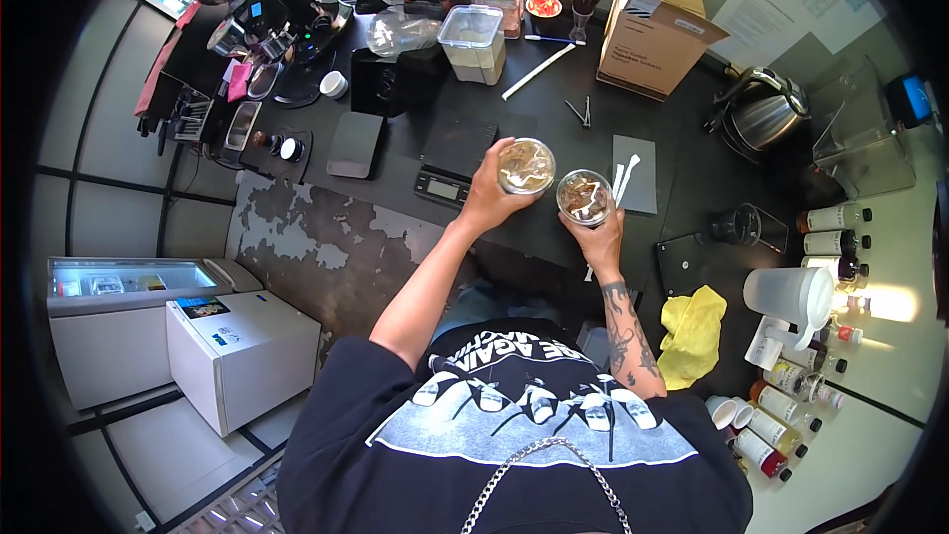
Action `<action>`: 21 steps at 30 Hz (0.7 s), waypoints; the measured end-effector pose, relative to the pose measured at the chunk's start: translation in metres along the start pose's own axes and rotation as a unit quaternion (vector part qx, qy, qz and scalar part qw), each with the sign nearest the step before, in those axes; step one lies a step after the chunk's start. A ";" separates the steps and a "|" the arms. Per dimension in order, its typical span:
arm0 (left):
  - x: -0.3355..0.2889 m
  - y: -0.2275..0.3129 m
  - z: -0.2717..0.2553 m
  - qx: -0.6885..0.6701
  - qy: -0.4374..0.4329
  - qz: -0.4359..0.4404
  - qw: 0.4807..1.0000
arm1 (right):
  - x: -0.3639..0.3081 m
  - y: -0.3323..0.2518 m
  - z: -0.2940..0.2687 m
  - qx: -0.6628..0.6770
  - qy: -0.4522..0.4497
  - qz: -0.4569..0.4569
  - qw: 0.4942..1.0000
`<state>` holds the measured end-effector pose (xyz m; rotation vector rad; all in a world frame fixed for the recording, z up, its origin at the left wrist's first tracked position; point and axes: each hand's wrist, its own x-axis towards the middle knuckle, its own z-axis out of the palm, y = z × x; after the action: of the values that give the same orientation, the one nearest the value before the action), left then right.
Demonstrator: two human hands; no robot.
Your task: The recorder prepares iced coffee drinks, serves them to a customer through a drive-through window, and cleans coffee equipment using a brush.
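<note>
My left hand point(486, 194) is wrapped round a clear cup of light brown iced drink point(526, 167), near the front of a black digital scale point(442, 184). Close beside it, my right hand point(600, 237) grips a second clear cup of darker iced drink point(584, 199). White paper-wrapped straws point(625, 181) stick up past my right fingers, and a white end shows below that hand, so they appear held along with the cup. A grey mat point(643, 163) lies on the counter just right of the straws.
A cardboard box point(647, 49), a clear lidded container point(472, 44) and an electric kettle point(766, 109) stand at the back. Espresso gear point(282, 35) is far left. On the right are a yellow cloth point(692, 336), a white pitcher point(781, 297) and several bottles point(781, 403). A white freezer point(242, 356) stands lower left.
</note>
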<state>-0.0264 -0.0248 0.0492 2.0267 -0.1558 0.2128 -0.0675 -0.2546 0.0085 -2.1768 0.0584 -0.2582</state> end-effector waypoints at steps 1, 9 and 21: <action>-0.012 0.007 -0.015 -0.032 0.006 -0.014 0.999 | -0.001 -0.005 0.002 -0.003 0.003 0.000 1.000; -0.137 0.039 -0.176 -0.121 0.113 -0.080 0.983 | -0.025 -0.137 0.027 0.121 -0.150 -0.131 0.972; -0.312 -0.024 -0.470 -0.020 0.333 -0.118 0.935 | -0.157 -0.381 0.289 0.271 -0.370 -0.182 0.870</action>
<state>-0.3647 0.4120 0.1668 1.8063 0.5009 0.7178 -0.1822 0.2203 0.1302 -1.5756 -0.7731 0.3351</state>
